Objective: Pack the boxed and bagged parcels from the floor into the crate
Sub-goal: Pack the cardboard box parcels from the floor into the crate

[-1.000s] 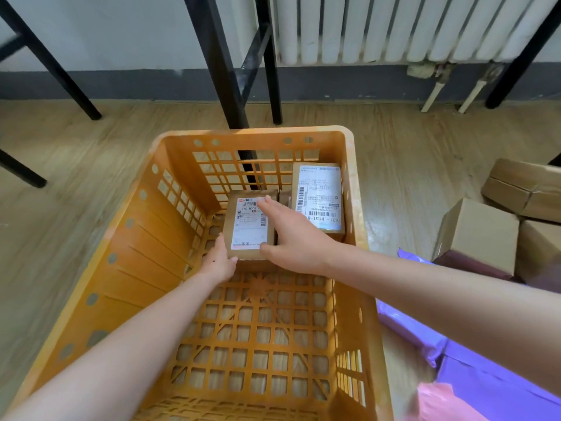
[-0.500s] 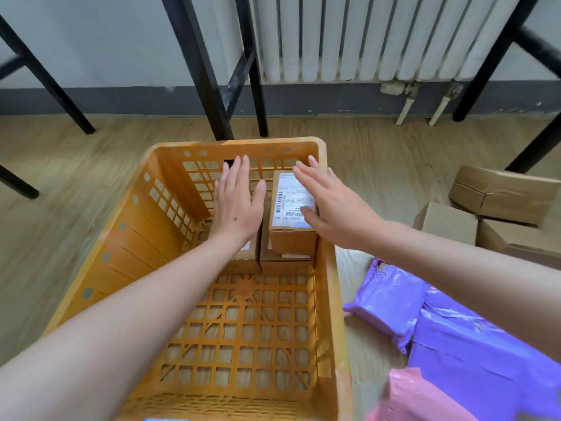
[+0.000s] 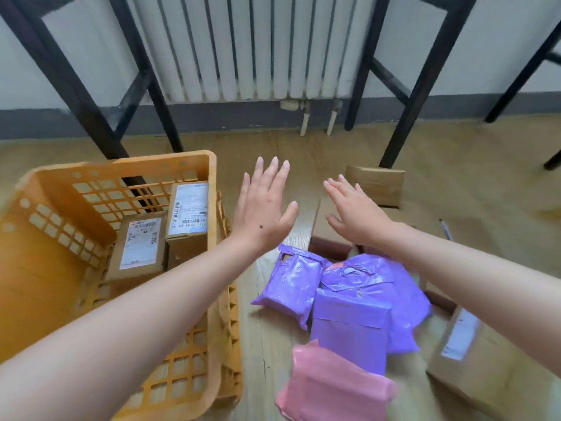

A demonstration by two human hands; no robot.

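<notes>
Both hands outstretched, left (image 3: pixel 263 211) and right (image 3: pixel 355 213), fingers spread, empty

An orange slotted plastic crate (image 3: pixel 76 238) stands on the wooden plank floor (image 3: pixel 264 344), holding two labelled brown cardboard boxes (image 3: pixel 138 250) side by side at its far end. The left hand (image 3: pixel 263 212) and right hand (image 3: pixel 353 211) hover empty, fingers spread, over a brown cardboard box (image 3: pixel 329 235) on the floor. Nearer lie three crumpled purple plastic mailer bags (image 3: pixel 349 302), touching, and what looks like a pink plastic bag (image 3: pixel 331 387), blurred.

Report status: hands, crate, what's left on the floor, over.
Both hands open and empty, left hand and right hand over the floor parcels. Crate holds two labelled boxes. Purple bags, pink bag, brown boxes unpacked. Nothing blocking.
</notes>
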